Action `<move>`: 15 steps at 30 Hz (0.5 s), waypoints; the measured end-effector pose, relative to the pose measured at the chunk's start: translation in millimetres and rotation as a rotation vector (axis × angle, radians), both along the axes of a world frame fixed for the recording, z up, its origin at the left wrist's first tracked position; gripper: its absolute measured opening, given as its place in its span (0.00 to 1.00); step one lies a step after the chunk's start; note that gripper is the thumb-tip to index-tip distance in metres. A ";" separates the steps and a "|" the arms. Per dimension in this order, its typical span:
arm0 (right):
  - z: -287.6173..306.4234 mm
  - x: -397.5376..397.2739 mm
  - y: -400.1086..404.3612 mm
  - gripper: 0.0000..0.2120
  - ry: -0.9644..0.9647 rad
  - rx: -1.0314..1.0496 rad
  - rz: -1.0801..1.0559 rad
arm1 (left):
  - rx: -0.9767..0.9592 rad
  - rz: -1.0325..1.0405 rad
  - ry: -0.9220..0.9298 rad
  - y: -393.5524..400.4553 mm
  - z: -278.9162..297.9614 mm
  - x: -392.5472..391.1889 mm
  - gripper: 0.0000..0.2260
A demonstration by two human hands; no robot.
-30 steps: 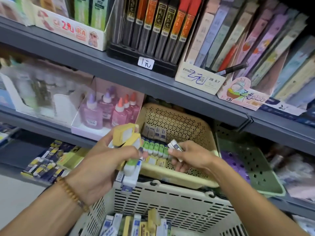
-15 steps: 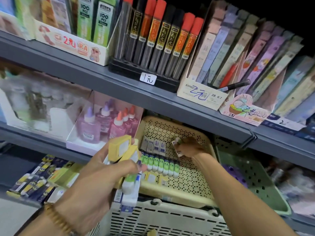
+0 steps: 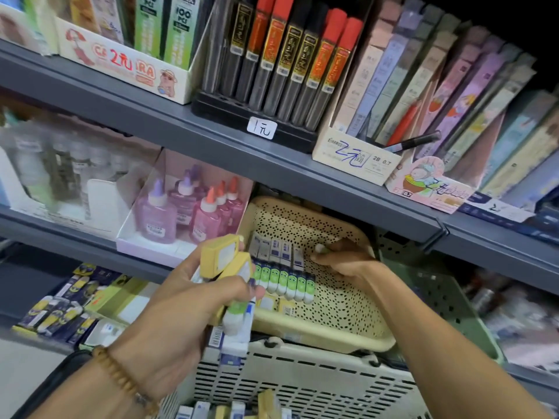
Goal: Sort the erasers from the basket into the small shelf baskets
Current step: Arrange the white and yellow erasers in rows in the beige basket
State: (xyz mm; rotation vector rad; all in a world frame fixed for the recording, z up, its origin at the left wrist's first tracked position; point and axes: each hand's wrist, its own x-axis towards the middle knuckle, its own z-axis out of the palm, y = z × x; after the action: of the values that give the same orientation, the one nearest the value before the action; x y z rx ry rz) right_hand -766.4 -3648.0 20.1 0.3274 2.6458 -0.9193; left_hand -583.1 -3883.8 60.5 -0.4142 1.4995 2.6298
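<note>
My left hand grips a bunch of erasers, yellow, green-and-white and blue-and-white ones, in front of the shelf. My right hand reaches into the cream perforated shelf basket and pinches one small eraser at the end of the back row. Inside the basket lie a back row of blue-and-white erasers and a row of green-and-white erasers. The white slotted basket sits below, with more erasers in it.
A green perforated basket stands right of the cream one. Pink and purple glue bottles fill a box to the left. The grey shelf edge hangs just above the baskets. Packs of small items lie at lower left.
My right hand has carried its eraser from the basket's front up to the back row. The left hand has held its bunch of erasers in about the same place.
</note>
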 end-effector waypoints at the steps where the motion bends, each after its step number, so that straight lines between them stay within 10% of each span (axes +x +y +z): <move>1: 3.1 6.6 1.4 0.13 -0.048 -0.113 -0.034 | 0.005 0.000 0.002 0.1 -0.6 0.3 0.31; 9: 15.6 26.5 14.0 0.11 0.216 -0.090 -0.007 | 0.019 0.011 0.012 0.3 0.9 -0.6 0.29; 15: 15.4 20.2 1.1 0.08 -0.001 0.384 0.316 | 0.106 0.005 0.032 -3.3 -1.9 -1.8 0.22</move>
State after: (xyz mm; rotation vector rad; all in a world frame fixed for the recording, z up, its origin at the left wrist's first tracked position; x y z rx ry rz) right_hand -746.2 -3647.0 35.5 -0.0083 2.7535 -0.3119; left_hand -584.9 -3887.1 58.6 -0.3686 1.3614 2.7171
